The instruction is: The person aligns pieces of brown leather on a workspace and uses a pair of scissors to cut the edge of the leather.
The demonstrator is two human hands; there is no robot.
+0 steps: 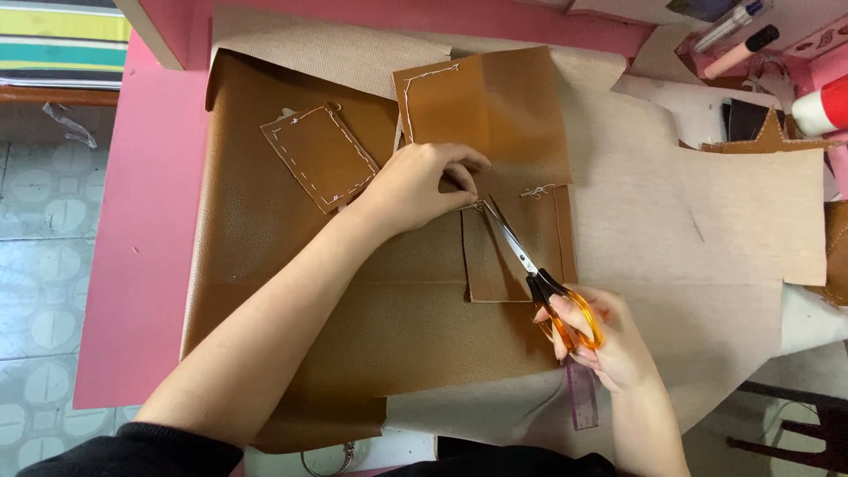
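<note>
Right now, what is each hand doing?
Left hand: pinching the leather piece at the scissor tips.
Right hand: closed on the scissors, blades open.

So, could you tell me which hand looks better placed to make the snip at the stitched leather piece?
Probably the right hand: it grips the orange-handled scissors, whose open blades point at the thread end. The left hand only pinches the folded leather piece there.

On the pink desk lies one large brown leather sheet, with three smaller stitched brown leather pieces on it. One pair of orange-handled scissors is there, and two pens lie beyond the sheet.
</note>
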